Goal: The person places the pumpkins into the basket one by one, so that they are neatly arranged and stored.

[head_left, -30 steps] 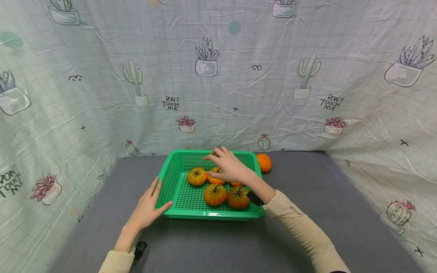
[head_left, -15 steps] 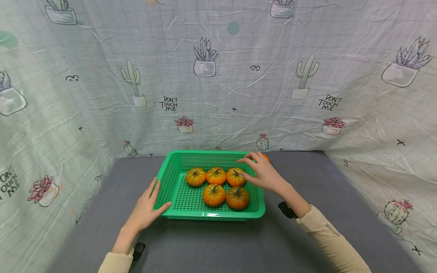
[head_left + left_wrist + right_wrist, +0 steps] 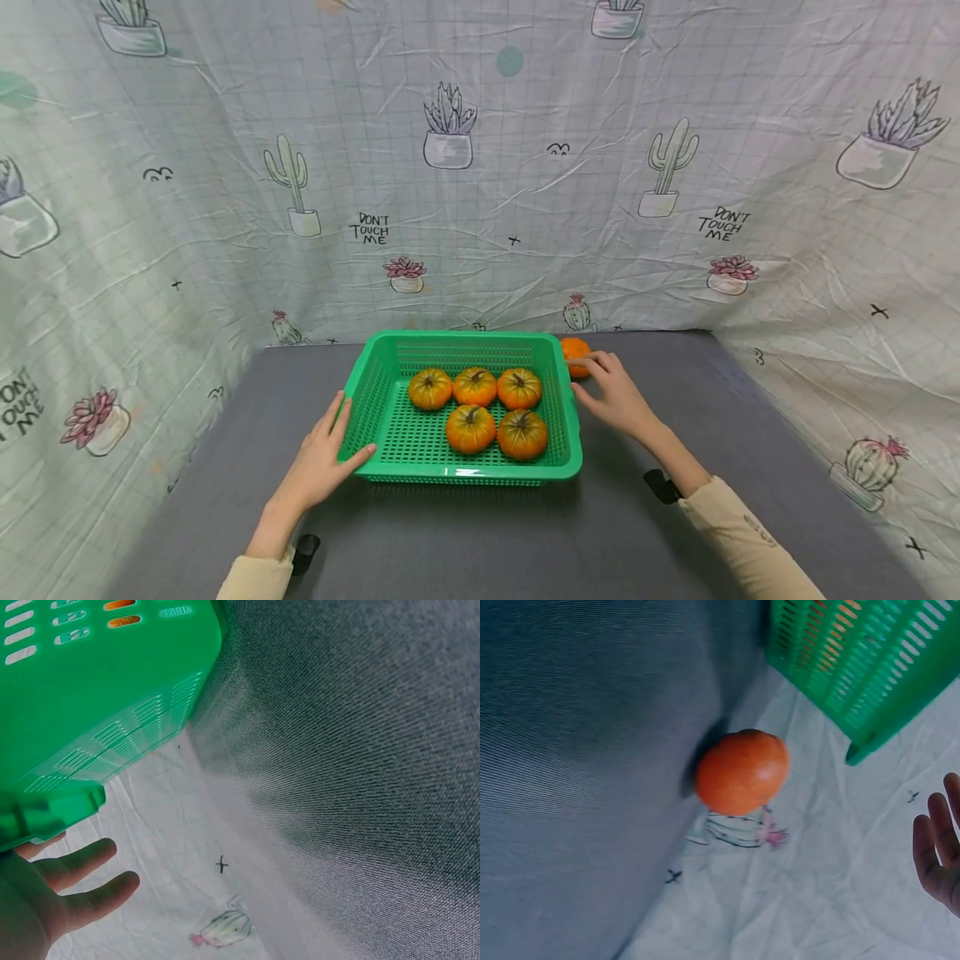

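Note:
A green plastic basket sits on the grey table with several small orange-and-green pumpkins grouped inside. My left hand rests at the basket's left rim, fingers extended and thumb over the front-left corner; the left wrist view shows its fingers beside the rim. Just beyond the right rim hovers my right hand, fingers slightly bent and holding nothing. A plain orange round fruit lies on the table behind the basket's right corner, partly hidden in the head view. The right wrist view shows the fruit whole, apart from the hand.
The grey cloth-covered table stretches around the basket. A pale curtain printed with cacti and potted plants hangs behind it and along both sides.
My right hand has moved from over the pumpkins, rightward across the basket, to outside its right rim near the orange fruit. The left hand has stayed at the rim.

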The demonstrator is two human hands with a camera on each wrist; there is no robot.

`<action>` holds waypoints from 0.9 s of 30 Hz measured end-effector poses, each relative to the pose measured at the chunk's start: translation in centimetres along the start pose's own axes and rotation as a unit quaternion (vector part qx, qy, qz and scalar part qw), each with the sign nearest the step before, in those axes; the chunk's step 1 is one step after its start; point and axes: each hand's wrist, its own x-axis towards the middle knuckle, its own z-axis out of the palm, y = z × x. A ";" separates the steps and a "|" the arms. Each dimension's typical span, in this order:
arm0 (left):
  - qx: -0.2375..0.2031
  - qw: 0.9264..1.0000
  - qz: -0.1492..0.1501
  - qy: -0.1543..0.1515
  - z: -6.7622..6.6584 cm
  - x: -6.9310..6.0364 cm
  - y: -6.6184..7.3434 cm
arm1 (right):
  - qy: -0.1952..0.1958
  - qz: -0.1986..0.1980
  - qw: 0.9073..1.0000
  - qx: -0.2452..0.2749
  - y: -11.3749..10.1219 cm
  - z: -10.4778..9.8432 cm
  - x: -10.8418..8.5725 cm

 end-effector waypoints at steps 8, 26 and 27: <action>0.002 1.000 -0.002 0.003 0.2 -0.1 -0.1 | 0.016 0.048 0.999 0.004 1.4 0.8 -1.0; -0.006 1.000 -0.001 0.003 0.1 -0.1 0.0 | -0.037 0.133 0.989 -0.050 6.9 3.3 -1.0; -0.006 1.000 -0.001 0.003 0.1 -0.1 0.0 | -0.047 0.138 0.988 -0.055 7.1 3.4 -0.9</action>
